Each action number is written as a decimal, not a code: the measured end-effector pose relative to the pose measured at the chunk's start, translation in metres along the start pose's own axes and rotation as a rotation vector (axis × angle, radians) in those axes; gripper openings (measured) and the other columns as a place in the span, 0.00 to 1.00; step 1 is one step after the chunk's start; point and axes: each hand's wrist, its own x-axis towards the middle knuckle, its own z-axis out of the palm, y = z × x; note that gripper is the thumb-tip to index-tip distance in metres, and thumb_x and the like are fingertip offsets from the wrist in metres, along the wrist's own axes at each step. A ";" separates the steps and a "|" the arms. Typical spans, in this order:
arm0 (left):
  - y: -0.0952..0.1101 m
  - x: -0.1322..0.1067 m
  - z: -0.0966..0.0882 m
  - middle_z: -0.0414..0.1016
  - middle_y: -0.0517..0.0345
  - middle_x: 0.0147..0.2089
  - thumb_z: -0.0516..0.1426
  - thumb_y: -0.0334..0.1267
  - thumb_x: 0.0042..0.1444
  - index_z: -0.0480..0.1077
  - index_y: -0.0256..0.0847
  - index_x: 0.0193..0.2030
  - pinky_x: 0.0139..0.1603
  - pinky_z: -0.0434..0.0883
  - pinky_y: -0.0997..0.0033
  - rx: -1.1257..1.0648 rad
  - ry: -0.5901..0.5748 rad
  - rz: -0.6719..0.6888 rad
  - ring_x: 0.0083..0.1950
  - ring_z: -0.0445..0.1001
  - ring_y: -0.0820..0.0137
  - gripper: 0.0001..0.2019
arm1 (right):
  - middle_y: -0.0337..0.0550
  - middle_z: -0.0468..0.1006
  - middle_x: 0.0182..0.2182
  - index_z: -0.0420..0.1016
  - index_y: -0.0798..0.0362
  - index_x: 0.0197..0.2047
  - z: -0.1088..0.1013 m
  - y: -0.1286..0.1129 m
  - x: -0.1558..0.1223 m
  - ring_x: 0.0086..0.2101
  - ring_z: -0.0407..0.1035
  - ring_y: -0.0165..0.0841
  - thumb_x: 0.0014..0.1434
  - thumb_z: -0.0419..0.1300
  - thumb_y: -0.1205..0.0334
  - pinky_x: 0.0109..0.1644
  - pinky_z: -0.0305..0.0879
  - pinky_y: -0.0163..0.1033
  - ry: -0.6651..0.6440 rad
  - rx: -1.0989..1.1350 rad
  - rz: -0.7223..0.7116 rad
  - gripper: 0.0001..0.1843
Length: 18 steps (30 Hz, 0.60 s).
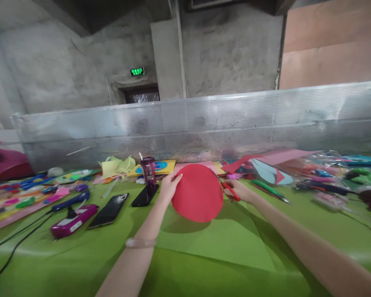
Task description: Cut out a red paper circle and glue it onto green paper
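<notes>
Between my hands a round sheet of red paper (pixel 198 194) is held up, tilted toward me, above the table. My left hand (pixel 170 185) pinches its upper left edge, the thumb lying on the near face. In my right hand (pixel 236 191) is a pair of scissors with red handles (pixel 231 190), fingers closed round them. The blades meet the right edge of the red paper; how far apart they stand is hard to make out. Below lies a sheet of light green paper (pixel 222 243), flat on the green tabletop (pixel 89 264).
To the left are two dark phones (pixel 109 211), a purple power strip (pixel 74 222) with cords, and a purple drink cup (pixel 149 171) with a straw. A green craft knife (pixel 270 190) and paper scraps (pixel 270 171) lie right. A perforated metal panel (pixel 204 128) stands behind.
</notes>
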 end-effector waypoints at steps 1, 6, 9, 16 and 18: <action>0.001 0.000 0.000 0.75 0.54 0.34 0.54 0.43 0.48 0.71 0.37 0.34 0.39 0.66 0.68 0.000 0.002 -0.001 0.36 0.72 0.65 0.12 | 0.31 0.63 0.13 0.61 0.55 0.25 0.000 0.000 0.000 0.14 0.59 0.24 0.44 0.52 0.64 0.16 0.56 0.29 0.002 -0.003 0.002 0.03; 0.004 -0.002 -0.001 0.75 0.54 0.34 0.54 0.44 0.47 0.71 0.37 0.33 0.39 0.67 0.68 -0.015 0.001 -0.020 0.36 0.72 0.65 0.13 | 0.31 0.63 0.13 0.60 0.54 0.24 -0.001 -0.003 -0.002 0.14 0.58 0.23 0.44 0.51 0.65 0.16 0.57 0.28 0.009 0.005 0.004 0.02; 0.003 -0.002 -0.001 0.76 0.53 0.34 0.54 0.45 0.47 0.71 0.37 0.35 0.38 0.67 0.68 -0.032 0.008 -0.034 0.36 0.73 0.65 0.14 | 0.31 0.62 0.13 0.59 0.54 0.24 -0.001 -0.004 -0.002 0.14 0.58 0.23 0.44 0.51 0.66 0.16 0.58 0.28 0.023 0.017 -0.004 0.02; 0.003 -0.003 -0.001 0.76 0.53 0.37 0.55 0.45 0.47 0.71 0.37 0.37 0.40 0.68 0.67 -0.068 0.000 -0.048 0.39 0.72 0.64 0.15 | 0.32 0.63 0.14 0.61 0.55 0.25 -0.002 -0.007 -0.003 0.14 0.59 0.23 0.44 0.52 0.66 0.17 0.59 0.29 0.026 0.029 -0.010 0.02; 0.004 -0.003 -0.001 0.75 0.53 0.37 0.55 0.45 0.47 0.71 0.37 0.38 0.40 0.68 0.67 -0.069 0.002 -0.050 0.39 0.72 0.64 0.15 | 0.32 0.63 0.14 0.62 0.55 0.27 -0.002 -0.008 -0.003 0.14 0.60 0.24 0.44 0.52 0.67 0.17 0.60 0.29 0.021 0.031 -0.012 0.03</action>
